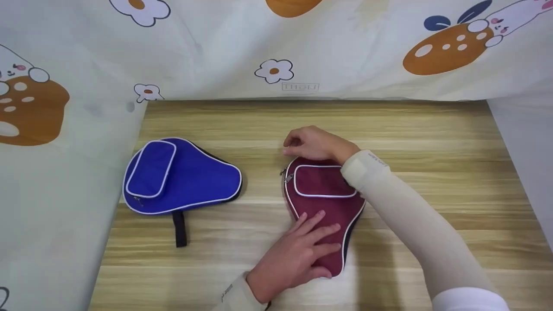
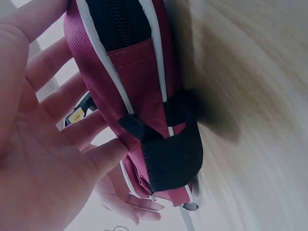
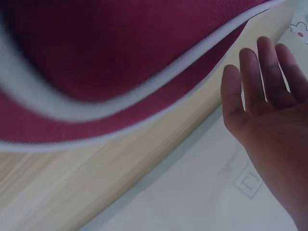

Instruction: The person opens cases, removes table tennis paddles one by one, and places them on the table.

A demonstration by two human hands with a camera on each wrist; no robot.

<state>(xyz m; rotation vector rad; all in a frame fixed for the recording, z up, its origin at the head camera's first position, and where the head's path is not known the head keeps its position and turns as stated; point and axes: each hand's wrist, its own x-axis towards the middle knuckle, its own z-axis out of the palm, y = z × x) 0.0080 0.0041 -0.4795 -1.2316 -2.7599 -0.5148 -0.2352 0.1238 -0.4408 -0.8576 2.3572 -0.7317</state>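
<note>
Piping point(image 1: 325, 196) in white edges the maroon case point(image 1: 338, 211) and pocket point(image 1: 322, 180), left hand point(image 1: 296, 255) spread on top, right hand point(image 1: 319, 143) loosely bent.

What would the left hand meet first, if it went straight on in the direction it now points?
Probably the white-edged pocket on the maroon paddle case; the right sleeve looks next, though its height is unclear.

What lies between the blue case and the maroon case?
Nothing but bare wood-grain surface in the direct gap between the blue case and the maroon case; the head view shows it.
</note>
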